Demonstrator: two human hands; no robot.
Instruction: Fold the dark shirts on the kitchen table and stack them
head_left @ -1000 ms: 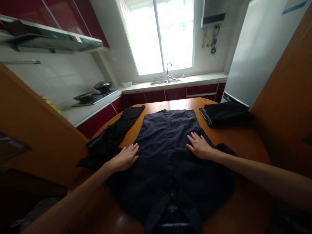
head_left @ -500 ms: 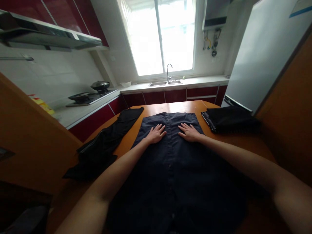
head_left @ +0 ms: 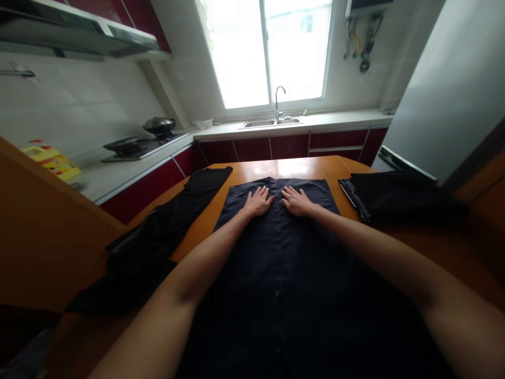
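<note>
Where the navy shirt point(head_left: 277, 268) lies flat, both hands point(head_left: 258, 201) point(head_left: 296, 202) rest outspread on it.

Left hand point(head_left: 258, 202), right hand point(head_left: 296, 202) now closer together

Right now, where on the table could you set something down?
Bare table shows along the far edge, beyond the shirt; in a strip between shirt and black garment at left; and at right, between shirt and pile. The middle is crowded: the shirt fills it, with left hand and right hand on top.
</note>
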